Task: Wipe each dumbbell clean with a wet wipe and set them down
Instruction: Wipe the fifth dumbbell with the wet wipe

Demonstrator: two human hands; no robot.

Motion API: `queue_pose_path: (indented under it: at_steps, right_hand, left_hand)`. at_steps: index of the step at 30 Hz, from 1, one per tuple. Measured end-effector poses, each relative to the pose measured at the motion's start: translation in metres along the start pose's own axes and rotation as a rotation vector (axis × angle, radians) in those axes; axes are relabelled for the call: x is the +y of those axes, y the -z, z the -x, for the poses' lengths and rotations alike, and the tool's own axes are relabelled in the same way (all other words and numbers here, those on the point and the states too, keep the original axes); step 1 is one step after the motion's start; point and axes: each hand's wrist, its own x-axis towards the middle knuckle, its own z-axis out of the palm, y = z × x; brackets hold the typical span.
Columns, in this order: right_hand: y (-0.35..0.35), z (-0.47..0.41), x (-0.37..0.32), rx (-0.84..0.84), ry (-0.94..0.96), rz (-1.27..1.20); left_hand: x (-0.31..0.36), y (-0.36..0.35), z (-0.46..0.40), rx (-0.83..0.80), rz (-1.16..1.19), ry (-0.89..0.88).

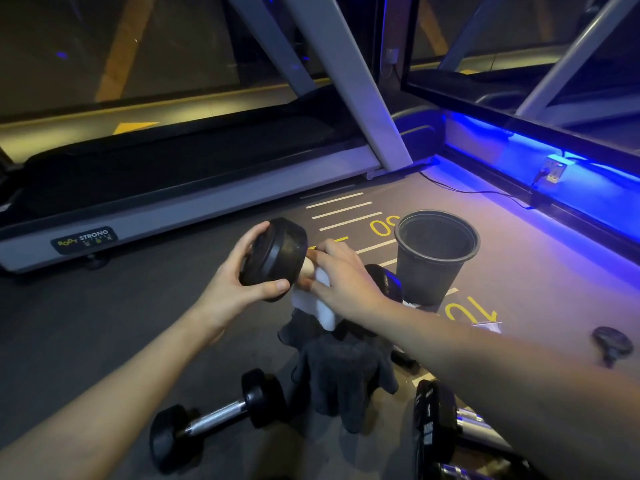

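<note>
I hold a black dumbbell point(277, 254) up in front of me. My left hand point(242, 271) grips its near head, thumb below and fingers over the top. My right hand point(343, 275) wraps a white wet wipe point(318, 306) round the handle; the wipe's loose end hangs down. The far head point(386, 282) shows behind my right hand. On the floor lies a small black dumbbell point(214, 417) with a chrome handle. A larger dumbbell point(436, 424) lies at the lower right, partly under my right forearm.
A dark cloth point(343, 372) lies crumpled on the floor below my hands. A black bin point(433, 258) stands to the right. A treadmill point(173, 202) runs along the left and back. A small black object point(611, 342) lies at far right near a blue-lit wall base.
</note>
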Motion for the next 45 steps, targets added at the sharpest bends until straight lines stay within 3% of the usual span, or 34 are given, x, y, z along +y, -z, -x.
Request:
queue_pose_path:
  at_steps: [2, 7, 15, 19, 27, 31, 36, 45]
  right_hand:
    - [-0.002, 0.000, -0.006, 0.071, 0.022, -0.024]
    - [-0.003, -0.002, -0.016, 0.148, -0.178, -0.206]
    - [0.012, 0.002, 0.007, 0.038, 0.118, -0.180]
    - [0.013, 0.007, 0.018, -0.054, 0.119, -0.151]
    - [-0.001, -0.002, -0.004, 0.160, 0.023, -0.194]
    - [0.008, -0.020, -0.007, 0.018, -0.120, -0.369]
    - [0.020, -0.030, -0.006, -0.122, -0.195, -0.408]
    - [-0.025, -0.004, -0.036, 0.214, -0.189, -0.096]
  left_hand:
    - [0.000, 0.001, 0.000, -0.006, -0.010, 0.001]
    - [0.000, 0.002, 0.001, -0.001, 0.003, 0.014]
    - [-0.004, 0.005, 0.002, 0.004, 0.010, 0.037]
    - [-0.007, 0.006, 0.001, 0.022, 0.034, 0.047]
    - [-0.010, 0.008, -0.001, 0.007, 0.024, 0.045]
    - [-0.012, 0.009, -0.002, 0.006, 0.030, 0.057]
    - [-0.010, 0.009, -0.003, -0.009, 0.049, 0.077]
    - [-0.009, 0.005, 0.000, 0.034, 0.098, 0.078]
